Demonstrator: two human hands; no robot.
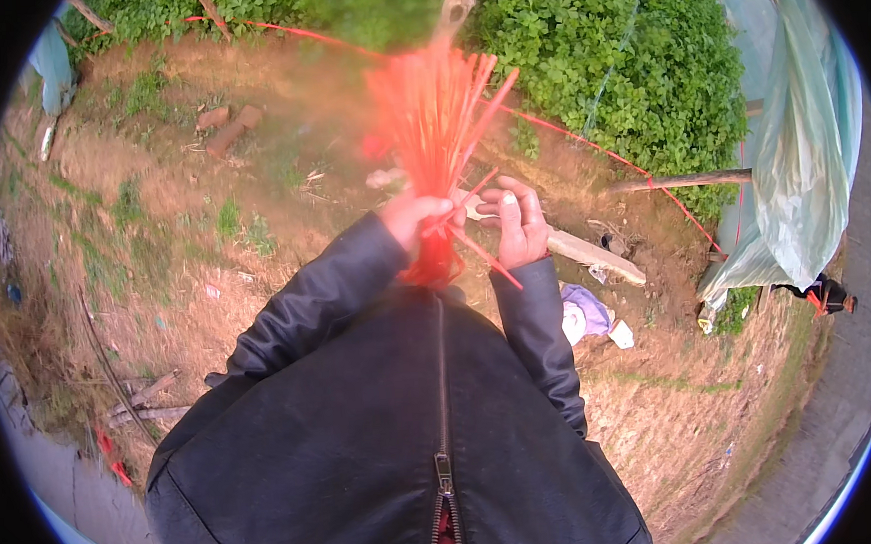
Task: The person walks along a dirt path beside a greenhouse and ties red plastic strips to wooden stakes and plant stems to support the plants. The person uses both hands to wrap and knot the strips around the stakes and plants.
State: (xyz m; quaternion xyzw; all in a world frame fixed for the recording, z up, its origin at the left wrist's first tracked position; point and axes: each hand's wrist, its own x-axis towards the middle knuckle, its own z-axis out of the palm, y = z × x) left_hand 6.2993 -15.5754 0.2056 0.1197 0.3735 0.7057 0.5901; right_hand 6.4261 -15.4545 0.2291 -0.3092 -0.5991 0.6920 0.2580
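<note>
My left hand (411, 217) is closed around a bundle of red plastic strips (437, 115), held upright in front of my chest. Above the grip the strips fan out, blurred at the top; below it they gather close to my jacket. A red strip crosses the bundle at a tied spot beside my left thumb, and one loose end (491, 261) slants down to the right. Just right of the bundle is my right hand (520, 222), its fingers curled but apart, with nothing visible in it. A short strip end points up beside its fingertips.
Leafy green plants (617, 59) grow beyond a taut red cord (584, 142). Plastic sheeting (803, 175) hangs at right near a wooden pole (684, 180). A wooden plank (595, 253), purple cloth (589, 307) and bricks (231, 131) lie on the ground. Another person (822, 297) is at far right.
</note>
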